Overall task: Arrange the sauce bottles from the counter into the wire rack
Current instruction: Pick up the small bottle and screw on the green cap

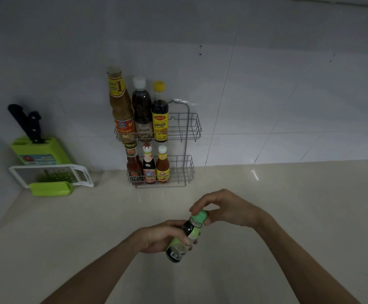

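Observation:
A small dark bottle with a green label and green cap (184,240) is tilted above the counter, held in both hands. My left hand (161,236) wraps its body. My right hand (222,208) pinches the green cap. A two-tier wire rack (189,128) stands against the tiled wall. Its upper tier holds three tall bottles: a brown sauce (120,106), a dark one with a white cap (142,110) and a yellow-capped one (160,115). The lower tier holds three small bottles (149,165). The right side of both tiers is free.
A green knife block with black-handled knives (38,150) stands at the far left by the wall. A white grater and a green tray (51,178) lie in front of it. The beige counter (288,205) stretches to the right.

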